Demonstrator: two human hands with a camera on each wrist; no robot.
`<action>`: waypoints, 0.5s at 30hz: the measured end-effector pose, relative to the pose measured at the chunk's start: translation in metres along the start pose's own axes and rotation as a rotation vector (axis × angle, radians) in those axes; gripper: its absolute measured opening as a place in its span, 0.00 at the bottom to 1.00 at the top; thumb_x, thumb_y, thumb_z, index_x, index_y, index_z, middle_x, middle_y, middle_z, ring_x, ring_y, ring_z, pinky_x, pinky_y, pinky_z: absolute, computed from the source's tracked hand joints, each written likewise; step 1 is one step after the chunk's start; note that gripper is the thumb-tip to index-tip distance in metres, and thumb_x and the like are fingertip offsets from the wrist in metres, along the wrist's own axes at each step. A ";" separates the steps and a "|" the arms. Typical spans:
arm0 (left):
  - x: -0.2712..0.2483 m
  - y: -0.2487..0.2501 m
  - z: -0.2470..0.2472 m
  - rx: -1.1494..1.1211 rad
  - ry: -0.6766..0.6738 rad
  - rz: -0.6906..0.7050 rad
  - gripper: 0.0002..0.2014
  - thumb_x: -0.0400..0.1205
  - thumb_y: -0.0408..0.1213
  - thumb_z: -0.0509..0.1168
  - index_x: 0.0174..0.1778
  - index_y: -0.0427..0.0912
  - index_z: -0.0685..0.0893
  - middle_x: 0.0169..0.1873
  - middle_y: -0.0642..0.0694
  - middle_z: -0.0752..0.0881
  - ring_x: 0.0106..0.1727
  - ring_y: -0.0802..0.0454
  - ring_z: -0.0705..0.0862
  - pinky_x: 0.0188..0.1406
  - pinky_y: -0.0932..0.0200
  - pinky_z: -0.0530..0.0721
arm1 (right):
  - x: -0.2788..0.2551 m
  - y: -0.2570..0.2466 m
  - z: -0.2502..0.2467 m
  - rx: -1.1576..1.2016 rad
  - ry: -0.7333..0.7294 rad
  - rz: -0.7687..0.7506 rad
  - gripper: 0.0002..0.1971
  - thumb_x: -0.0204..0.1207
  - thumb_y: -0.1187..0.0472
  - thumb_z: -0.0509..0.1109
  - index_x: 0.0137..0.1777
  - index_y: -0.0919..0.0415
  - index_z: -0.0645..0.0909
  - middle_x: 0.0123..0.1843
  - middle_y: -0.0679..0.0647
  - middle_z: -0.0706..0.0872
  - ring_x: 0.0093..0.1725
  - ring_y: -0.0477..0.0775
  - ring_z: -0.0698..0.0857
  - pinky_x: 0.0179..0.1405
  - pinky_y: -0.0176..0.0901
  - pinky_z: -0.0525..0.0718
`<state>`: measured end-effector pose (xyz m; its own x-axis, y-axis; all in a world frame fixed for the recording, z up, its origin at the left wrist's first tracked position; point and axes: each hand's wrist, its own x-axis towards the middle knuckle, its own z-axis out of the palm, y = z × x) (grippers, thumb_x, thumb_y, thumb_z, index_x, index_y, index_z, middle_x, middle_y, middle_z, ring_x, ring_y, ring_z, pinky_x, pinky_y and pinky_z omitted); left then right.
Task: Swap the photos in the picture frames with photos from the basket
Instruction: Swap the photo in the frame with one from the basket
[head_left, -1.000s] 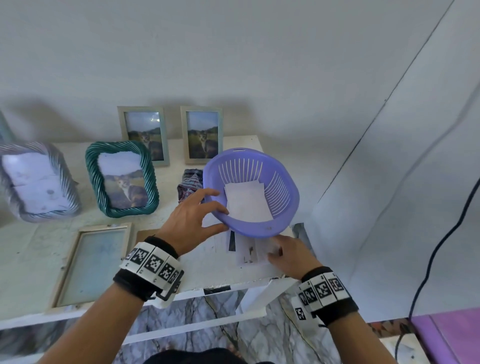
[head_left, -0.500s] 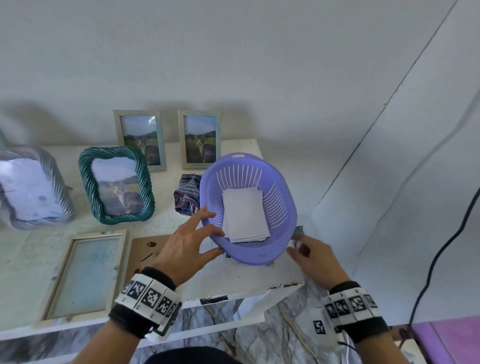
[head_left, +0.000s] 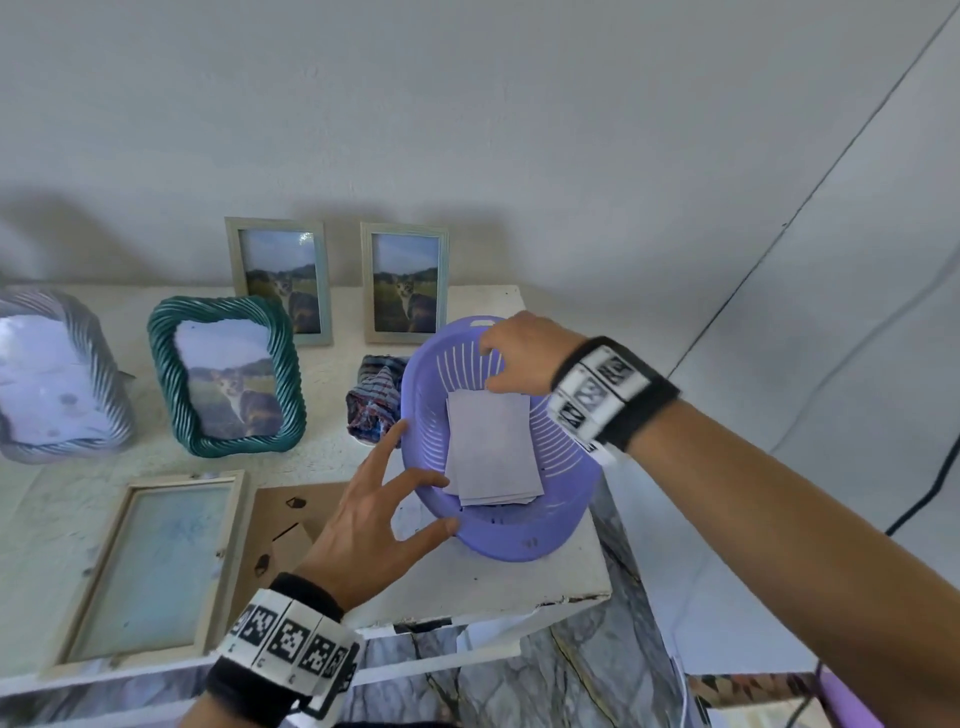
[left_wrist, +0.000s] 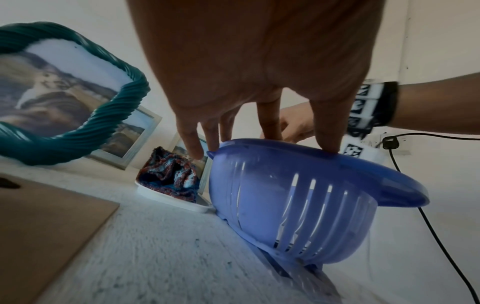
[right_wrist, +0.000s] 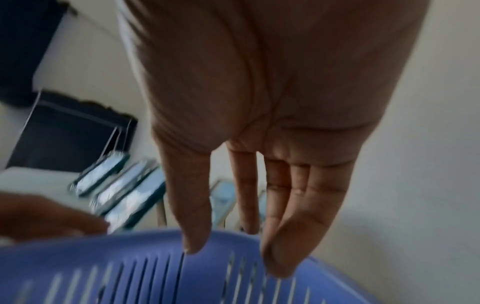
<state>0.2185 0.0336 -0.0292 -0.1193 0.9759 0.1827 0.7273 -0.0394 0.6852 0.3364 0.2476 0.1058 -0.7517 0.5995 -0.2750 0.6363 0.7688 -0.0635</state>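
Head looks down; wrists close; all share basket (head_left: 519, 540).

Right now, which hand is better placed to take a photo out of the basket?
Right. The right hand is already over the basket, fingers just above the photos. The left hand is steadying the near rim, thumb outside.

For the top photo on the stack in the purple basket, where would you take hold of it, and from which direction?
Judging by its pose, pinch the far short edge of the top photo, coming from above past the right hand. The stack lies flat, face down in the basket, and that edge sits just below those fingers, while the left hand steadies the near rim.
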 end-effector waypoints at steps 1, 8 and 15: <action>0.000 0.000 0.000 0.004 -0.002 -0.001 0.21 0.74 0.71 0.62 0.59 0.67 0.79 0.85 0.59 0.50 0.83 0.52 0.62 0.72 0.45 0.76 | 0.015 -0.008 0.002 -0.067 -0.104 0.014 0.10 0.75 0.55 0.73 0.48 0.62 0.83 0.47 0.58 0.84 0.49 0.60 0.82 0.42 0.45 0.80; 0.001 0.000 -0.001 0.006 0.022 0.025 0.22 0.74 0.71 0.63 0.58 0.64 0.81 0.85 0.56 0.53 0.83 0.51 0.62 0.74 0.47 0.73 | 0.027 -0.014 0.040 -0.506 -0.247 -0.071 0.17 0.78 0.61 0.69 0.66 0.62 0.78 0.62 0.56 0.82 0.55 0.60 0.81 0.46 0.47 0.75; 0.002 -0.001 -0.002 0.018 -0.001 0.025 0.21 0.75 0.72 0.62 0.57 0.65 0.79 0.85 0.56 0.52 0.83 0.51 0.63 0.72 0.43 0.76 | 0.045 -0.014 0.045 -0.374 -0.187 -0.019 0.10 0.81 0.60 0.67 0.60 0.61 0.81 0.58 0.57 0.87 0.55 0.59 0.85 0.48 0.48 0.82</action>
<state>0.2160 0.0350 -0.0283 -0.1002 0.9749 0.1991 0.7422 -0.0600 0.6675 0.3018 0.2540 0.0512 -0.6962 0.5604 -0.4485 0.4903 0.8277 0.2730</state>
